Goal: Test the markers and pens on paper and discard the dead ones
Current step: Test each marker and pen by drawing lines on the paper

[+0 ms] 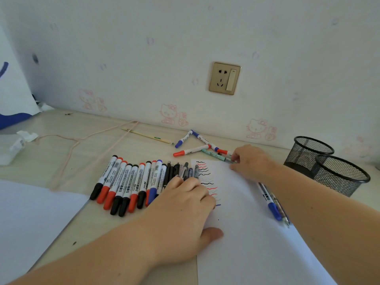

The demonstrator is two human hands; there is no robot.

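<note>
Left hand [185,204] lies palm-down, fingers loosely bent, over the left edge of the test paper [246,233]; fingertips rest on the thin pens at the right end of the marker row [131,182]. It seems to pinch nothing, though the fingertips are partly hidden, so can't be sure. Thumb lies flat on the paper.

Right hand [250,161] is at the paper's top edge, thumb & fingers pinching the end of a teal pen [216,155] that lies nearly flat on the table [82,153].

Paper carries a column of black, red & blue squiggles [206,177] down its left side. The row of capped whiteboard markers, black, red & blue caps toward the person, lies side by side just left of the paper.

A small group of four markers [193,144] w/ red & blue caps sits near the wall, touching the teal pen. A blue-capped marker [269,199] & a pen lie under the right forearm. Two black mesh cups [329,163] stand at far right.
</note>
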